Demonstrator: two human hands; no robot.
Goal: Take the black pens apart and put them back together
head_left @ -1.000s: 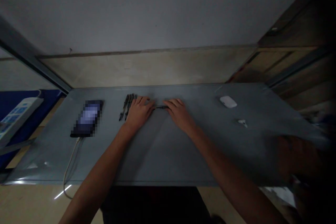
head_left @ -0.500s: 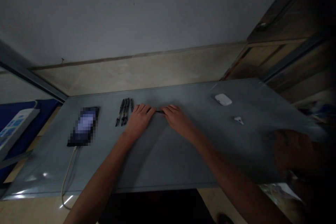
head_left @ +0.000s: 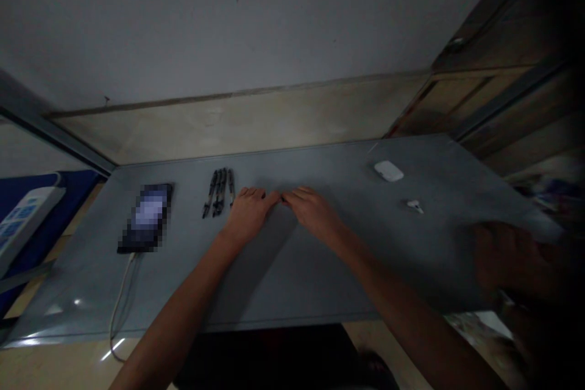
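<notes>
Both hands meet over the middle of the table [head_left: 292, 274]. My left hand [head_left: 249, 210] is closed, its thumb reaching towards the right hand. Fingers pinched together, my right hand [head_left: 311, 207] grips the dark end of a pen [head_left: 284, 198]. Most of this pen is hidden by the fingers of both hands. Just left of my left hand, several dark pens [head_left: 220, 190] lie side by side, with one pen [head_left: 231, 183] slightly apart at the right of the row.
A phone [head_left: 147, 218] with a white cable [head_left: 119, 298] lies at left. At right are a white earphone case [head_left: 389, 170] and a small white item [head_left: 415, 206]. Another person's hand [head_left: 512, 256] rests on the right end. A wall [head_left: 274, 30] stands behind.
My hands have come closer together, covering the dark length of pen that showed between them. My left hand has shifted slightly right and nearer to me.
</notes>
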